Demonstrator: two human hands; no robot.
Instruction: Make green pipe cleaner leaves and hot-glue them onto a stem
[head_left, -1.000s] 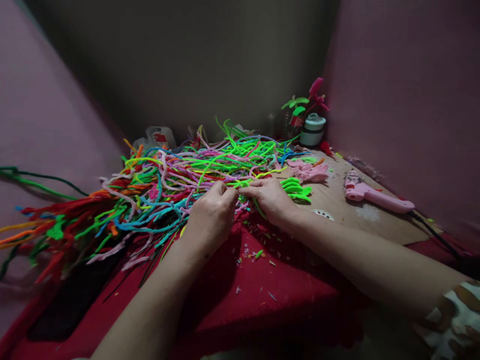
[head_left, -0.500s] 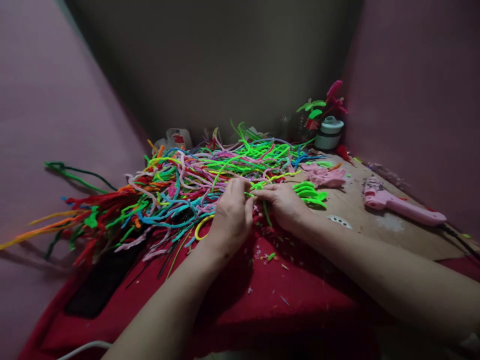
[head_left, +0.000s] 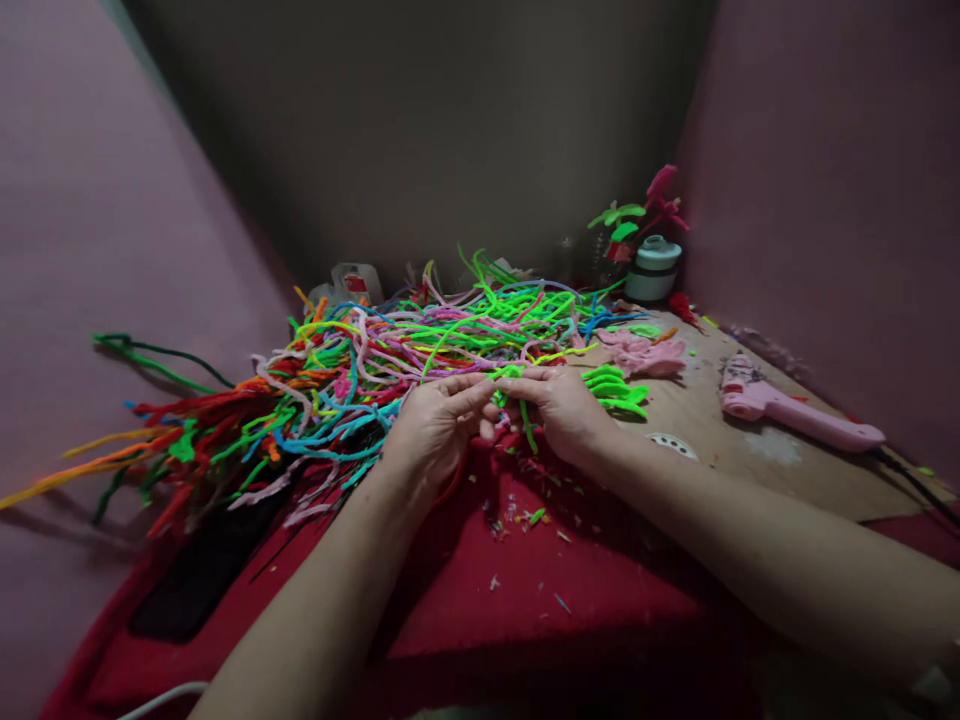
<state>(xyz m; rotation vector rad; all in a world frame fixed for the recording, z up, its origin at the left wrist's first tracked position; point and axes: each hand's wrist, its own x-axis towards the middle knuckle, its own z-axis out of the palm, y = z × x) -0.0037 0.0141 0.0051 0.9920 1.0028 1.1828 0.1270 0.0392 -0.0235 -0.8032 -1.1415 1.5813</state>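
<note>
My left hand [head_left: 435,425] and my right hand [head_left: 564,408] meet at the middle of the table, fingertips pinched on one short neon green pipe cleaner [head_left: 512,374] whose end hangs down between them. Just behind them sprawls a big tangled heap of pipe cleaners [head_left: 360,365] in green, pink, blue, orange and red. A small stack of bent green pipe cleaner pieces [head_left: 616,388] lies right of my right hand.
A red cloth [head_left: 525,580] strewn with small clippings covers the near table. On the brown board [head_left: 750,450] lie a pink glue gun [head_left: 787,412], pink pipe cleaner shapes [head_left: 645,352] and a jar [head_left: 652,268] with pipe cleaner flowers [head_left: 646,205]. Walls close in left, right and behind.
My left hand has turned palm-up and shifted slightly left while both hands keep working the green pipe cleaner. The view has swung a little since one second ago.
</note>
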